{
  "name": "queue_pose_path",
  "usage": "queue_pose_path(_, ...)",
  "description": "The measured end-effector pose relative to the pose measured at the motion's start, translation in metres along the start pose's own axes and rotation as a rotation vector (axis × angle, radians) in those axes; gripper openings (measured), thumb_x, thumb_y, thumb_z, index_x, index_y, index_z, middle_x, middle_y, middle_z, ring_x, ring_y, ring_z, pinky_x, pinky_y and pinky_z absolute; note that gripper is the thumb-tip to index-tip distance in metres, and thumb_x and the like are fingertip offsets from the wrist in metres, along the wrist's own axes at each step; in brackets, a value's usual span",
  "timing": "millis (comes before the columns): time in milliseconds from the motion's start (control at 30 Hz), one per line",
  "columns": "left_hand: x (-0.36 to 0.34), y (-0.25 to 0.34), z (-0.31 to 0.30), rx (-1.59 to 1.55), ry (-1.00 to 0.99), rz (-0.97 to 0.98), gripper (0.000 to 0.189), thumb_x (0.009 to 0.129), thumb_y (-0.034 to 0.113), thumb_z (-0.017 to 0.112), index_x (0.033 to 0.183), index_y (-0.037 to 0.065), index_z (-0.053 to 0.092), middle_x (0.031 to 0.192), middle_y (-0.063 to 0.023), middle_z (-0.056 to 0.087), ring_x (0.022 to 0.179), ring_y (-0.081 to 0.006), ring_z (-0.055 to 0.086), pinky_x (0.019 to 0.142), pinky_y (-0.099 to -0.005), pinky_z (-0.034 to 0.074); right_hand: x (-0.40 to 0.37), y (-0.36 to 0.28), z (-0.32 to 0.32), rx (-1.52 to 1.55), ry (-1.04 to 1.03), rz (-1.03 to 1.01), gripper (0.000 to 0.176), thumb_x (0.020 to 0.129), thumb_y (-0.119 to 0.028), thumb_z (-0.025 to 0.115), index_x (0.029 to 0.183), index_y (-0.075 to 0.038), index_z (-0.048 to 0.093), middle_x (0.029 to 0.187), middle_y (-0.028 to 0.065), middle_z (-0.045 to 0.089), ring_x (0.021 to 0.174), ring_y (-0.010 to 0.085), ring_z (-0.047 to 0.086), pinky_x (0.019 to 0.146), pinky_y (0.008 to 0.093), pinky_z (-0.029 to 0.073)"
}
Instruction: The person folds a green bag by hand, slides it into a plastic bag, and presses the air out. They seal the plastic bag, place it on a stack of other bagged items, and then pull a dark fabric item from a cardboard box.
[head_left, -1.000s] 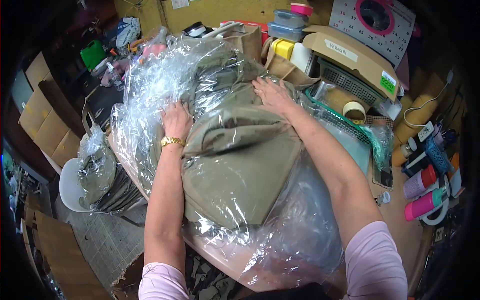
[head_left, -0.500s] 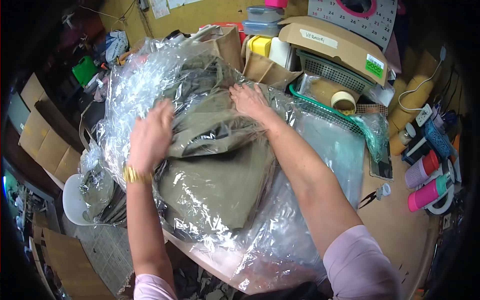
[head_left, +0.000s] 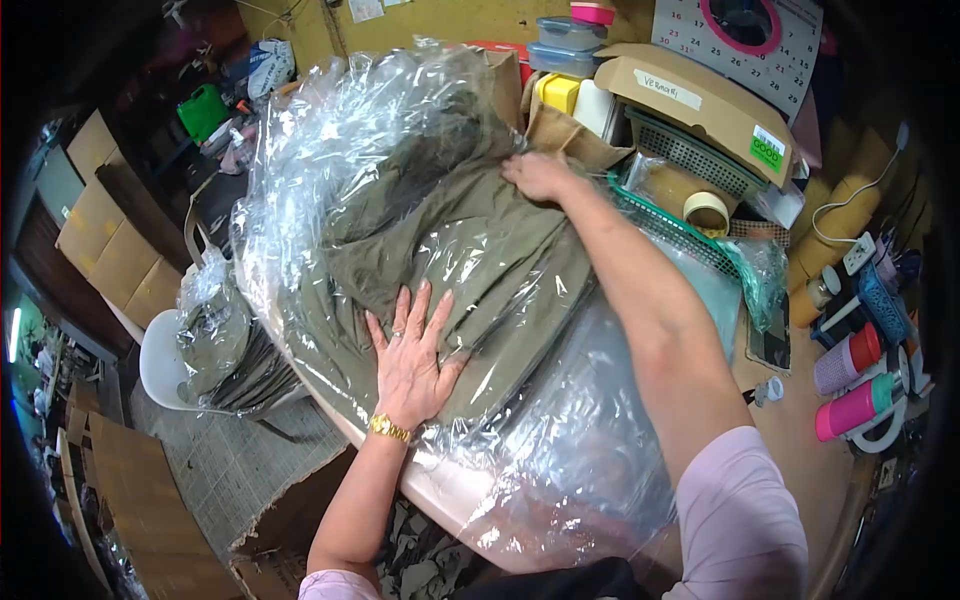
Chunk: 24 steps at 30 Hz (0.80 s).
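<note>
An olive-green garment [head_left: 480, 240] lies inside a large clear plastic bag [head_left: 330, 130] on the table. My left hand [head_left: 415, 350], with a gold watch at the wrist, is pressed flat on the bagged garment, its fingers spread. At the far right edge of the garment, my right hand [head_left: 540, 178] has its fingers curled down on the plastic bag; the fingertips are partly hidden. Flat clear plastic sheets or bags [head_left: 600, 400] lie under and to the right of the garment.
Green baskets [head_left: 680, 225], a cardboard box [head_left: 690, 95] and a tape roll [head_left: 707, 213] crowd the back right. Pink and red tumblers [head_left: 850, 420] stand at the right. More bagged olive garments [head_left: 225, 350] rest on a white chair [head_left: 165, 365] at the left.
My left hand has come down and toward me onto the garment, and my right hand has shifted slightly farther out. The bagged garment is spread flatter, its folded part opened out.
</note>
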<state>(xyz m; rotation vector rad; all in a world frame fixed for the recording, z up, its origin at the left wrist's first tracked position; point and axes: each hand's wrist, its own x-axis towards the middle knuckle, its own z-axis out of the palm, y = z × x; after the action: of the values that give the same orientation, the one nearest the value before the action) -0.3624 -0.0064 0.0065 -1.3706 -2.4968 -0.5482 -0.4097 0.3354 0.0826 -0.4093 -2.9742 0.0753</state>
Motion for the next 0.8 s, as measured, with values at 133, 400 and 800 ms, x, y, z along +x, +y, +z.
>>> queue_pose_path(133, -0.008, -0.008, 0.005, -0.102, 0.192, 0.058, 0.082, 0.081, 0.045, 0.062, 0.152, 0.015, 0.035, 0.162, -0.0120, 0.023, 0.150, -0.0379, 0.015, 0.117, -0.0627, 0.002, -0.072, -0.043, -0.038, 0.136, 0.115, 0.080, 0.064, 0.096, -0.064, 0.039, 0.145, -0.023, 0.047, 0.157, 0.0136, 0.034, 0.145, 0.0418, 0.027, 0.110, 0.0754, 0.008)
queue_pose_path(400, -0.003, -0.007, -0.065, -0.074, 0.564, 0.051, 0.062, 0.091, 0.043, 0.057, 0.147, 0.017, 0.046, 0.162, -0.0147, 0.023, 0.151, -0.0377, 0.010, 0.116, -0.0602, -0.008, -0.147, -0.090, 0.000, 0.205, -0.302, -0.084, 0.114, 0.063, -0.089, 0.060, 0.156, -0.039, 0.017, 0.165, 0.0163, 0.000, 0.149, 0.0447, -0.004, 0.113, 0.0703, 0.000)
queue_pose_path(800, 0.177, -0.123, -0.017, 0.250, -0.131, -0.434, 0.078, 0.091, 0.074, 0.029, 0.157, 0.033, 0.021, 0.163, -0.0118, 0.019, 0.150, -0.0394, 0.011, 0.112, -0.0718, 0.003, -0.100, -0.080, 0.008, 0.198, -0.428, -0.184, 0.119, 0.059, -0.088, 0.063, 0.156, -0.043, 0.013, 0.165, 0.0135, -0.002, 0.149, 0.0425, -0.011, 0.112, 0.0705, -0.004)
